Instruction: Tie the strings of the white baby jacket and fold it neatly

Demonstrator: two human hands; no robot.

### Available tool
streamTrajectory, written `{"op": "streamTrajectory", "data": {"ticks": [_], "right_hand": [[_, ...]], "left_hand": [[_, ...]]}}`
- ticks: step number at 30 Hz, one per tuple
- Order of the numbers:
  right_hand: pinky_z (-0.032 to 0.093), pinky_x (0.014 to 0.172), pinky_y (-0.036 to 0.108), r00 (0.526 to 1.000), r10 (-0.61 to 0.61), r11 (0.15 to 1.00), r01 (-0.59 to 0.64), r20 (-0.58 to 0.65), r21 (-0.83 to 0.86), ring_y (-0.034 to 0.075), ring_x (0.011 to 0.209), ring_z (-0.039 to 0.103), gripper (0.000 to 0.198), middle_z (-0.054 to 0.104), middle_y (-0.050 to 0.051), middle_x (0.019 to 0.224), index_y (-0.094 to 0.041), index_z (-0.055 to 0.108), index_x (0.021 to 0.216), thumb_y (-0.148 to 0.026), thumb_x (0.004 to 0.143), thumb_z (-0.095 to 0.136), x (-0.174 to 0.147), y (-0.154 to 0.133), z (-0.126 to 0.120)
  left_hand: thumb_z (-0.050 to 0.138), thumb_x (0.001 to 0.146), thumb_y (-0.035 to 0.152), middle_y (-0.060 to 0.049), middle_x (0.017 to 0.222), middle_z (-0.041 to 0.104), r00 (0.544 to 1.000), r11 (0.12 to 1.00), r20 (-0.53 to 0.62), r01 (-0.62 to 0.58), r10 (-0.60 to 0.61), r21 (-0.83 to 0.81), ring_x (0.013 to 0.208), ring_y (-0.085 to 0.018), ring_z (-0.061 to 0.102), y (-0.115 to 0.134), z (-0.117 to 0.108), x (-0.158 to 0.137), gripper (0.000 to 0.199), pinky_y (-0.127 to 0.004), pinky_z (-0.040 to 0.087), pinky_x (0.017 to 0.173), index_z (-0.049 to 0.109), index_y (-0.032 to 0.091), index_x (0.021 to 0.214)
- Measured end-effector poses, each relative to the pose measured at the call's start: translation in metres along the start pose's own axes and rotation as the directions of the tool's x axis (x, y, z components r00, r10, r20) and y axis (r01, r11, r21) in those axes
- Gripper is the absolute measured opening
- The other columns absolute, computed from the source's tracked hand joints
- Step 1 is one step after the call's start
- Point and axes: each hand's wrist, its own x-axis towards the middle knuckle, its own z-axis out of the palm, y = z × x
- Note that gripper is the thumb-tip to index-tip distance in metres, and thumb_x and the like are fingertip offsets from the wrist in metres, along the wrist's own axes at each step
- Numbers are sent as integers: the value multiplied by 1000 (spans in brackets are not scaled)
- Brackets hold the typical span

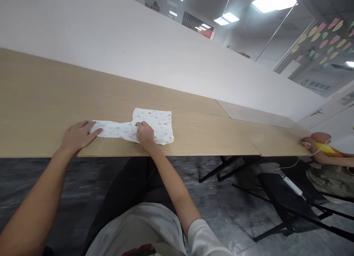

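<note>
Evidently our left hand point(79, 135) lies spread, covering the narrow end of the printed cloth point(162, 125) near the table point(204, 138) edge; our right hand point(145, 132) curls over its middle, fingertips partly hidden, so we can't tell whether it grips.

Left hand point(76, 136) spread, right hand point(145, 133) seemingly curled

left hand point(78, 135) on narrow end of printed cloth point(162, 124), right hand point(145, 133) on wider part; wooden table point(204, 134) beneath.

A white printed cloth point(163, 125) lies flat on the long table point(204, 136) (pale, wood-toned).
</note>
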Motion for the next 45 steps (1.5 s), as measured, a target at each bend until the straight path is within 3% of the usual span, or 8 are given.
{"op": "streamTrajectory", "data": {"ticks": [9,13,16,21,27,36,40,45], "right_hand": [[47,94,35,998,9,1000,-8,61,-15,23,110,61,32,64,12,121,-15,60,123,-13,95,46,-8,2,-8],[45,99,35,994,45,996,-53,103,75,24,113,61,32,67,11,119,-16,61,124,-32,99,50,-10,12,-16],[43,101,33,989,128,983,-136,72,123,22,116,60,39,67,11,123,-16,61,125,-41,102,43,-14,38,-29],[35,111,42,962,259,966,-257,90,-41,26,129,52,37,60,17,136,-11,59,129,-24,101,39,-27,84,-47],[23,118,49,950,266,957,-240,164,-161,27,140,41,44,48,17,150,-10,54,136,-13,98,32,-38,97,-41],[36,109,45,925,354,925,-326,139,-194,28,132,49,42,56,18,140,-14,58,133,-12,97,37,-43,102,-44],[45,95,36,893,415,908,-394,173,-145,25,115,61,43,66,13,125,-23,60,133,-14,97,38,-31,106,-53],[45,95,36,877,451,892,-435,167,-126,26,117,59,37,65,15,126,-22,70,122,-18,98,42,-11,120,-58]], "left_hand": [[18,89,61,-25,148,45,1000,1000,7,3,-3,-2,138,-37,40,-3,2,1,86,-46,29,113,47,0,143],[19,90,61,-26,149,45,1000,1000,-3,2,-2,-10,138,-37,40,-4,3,0,84,-48,30,112,47,2,143],[18,90,62,-26,148,45,1000,1000,-12,0,-1,-17,138,-38,40,-3,3,-1,85,-48,30,112,48,2,143],[18,90,62,-24,147,47,999,1000,-37,-5,5,-13,135,-37,42,-7,8,2,84,-47,31,111,48,4,143],[21,92,61,-23,148,45,1000,1000,-16,14,-14,-15,136,-37,41,-11,11,4,81,-48,30,111,47,5,145],[22,91,62,-23,148,45,1000,999,-1,12,-12,-34,135,-38,41,-6,5,1,81,-48,30,111,47,6,145],[21,92,62,-23,149,44,1000,999,12,18,-17,-31,135,-38,41,-5,4,1,82,-47,29,111,46,6,146],[27,93,57,-21,149,45,999,999,24,38,-37,-36,135,-36,42,1,-3,-2,76,-46,29,112,46,6,145]]}}
